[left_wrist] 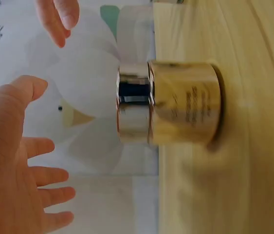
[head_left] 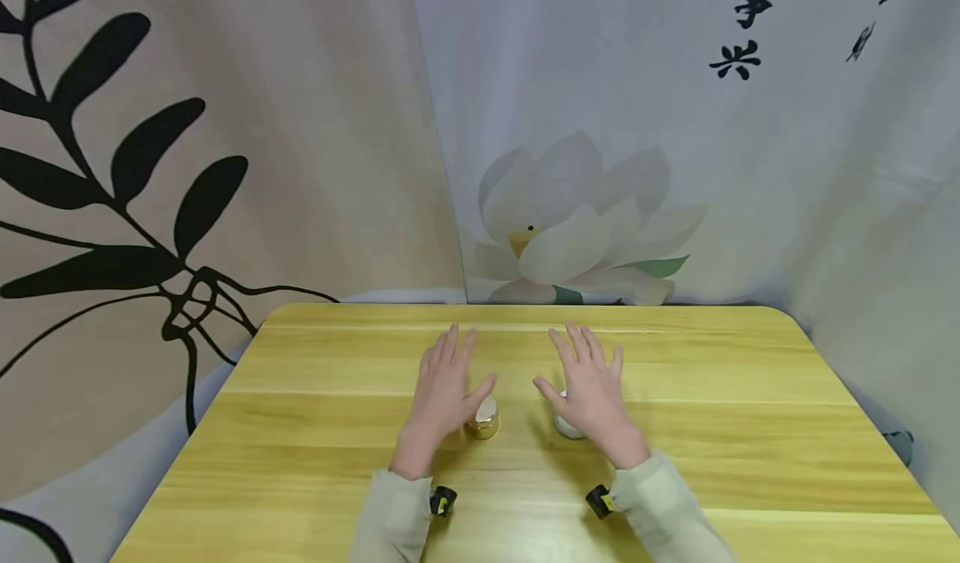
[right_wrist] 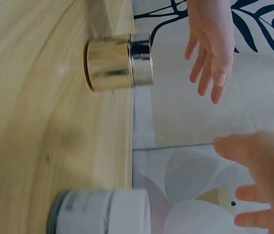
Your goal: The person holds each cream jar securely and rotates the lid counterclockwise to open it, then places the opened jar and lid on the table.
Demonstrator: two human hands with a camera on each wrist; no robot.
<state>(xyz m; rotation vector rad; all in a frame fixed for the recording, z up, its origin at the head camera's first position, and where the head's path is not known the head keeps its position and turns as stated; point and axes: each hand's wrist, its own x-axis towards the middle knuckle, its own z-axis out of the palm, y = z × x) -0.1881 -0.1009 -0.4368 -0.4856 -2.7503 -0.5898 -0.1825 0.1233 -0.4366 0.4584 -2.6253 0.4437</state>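
Note:
A gold jar with a shiny silver-gold lid [head_left: 486, 420] stands upright on the wooden table [head_left: 300, 463]; the left wrist view shows the gold jar [left_wrist: 185, 102] large, with small dark print. Above and just left of it hovers the left hand [head_left: 442, 388], fingers spread, holding nothing. A white-lidded jar [head_left: 568, 428] stands to the right, partly covered by the right hand [head_left: 592, 388], which is raised with spread fingers and an empty palm. The right wrist view shows both the gold jar [right_wrist: 110, 63] and the white jar [right_wrist: 102, 212], apart from the fingers.
Behind the table hangs a pale curtain [head_left: 337, 130] printed with dark leaves, a lotus flower and black characters. Small black devices [head_left: 442, 500] sit at both wrists, by the light sleeves [head_left: 393, 517]. The table's far edge runs along the curtain.

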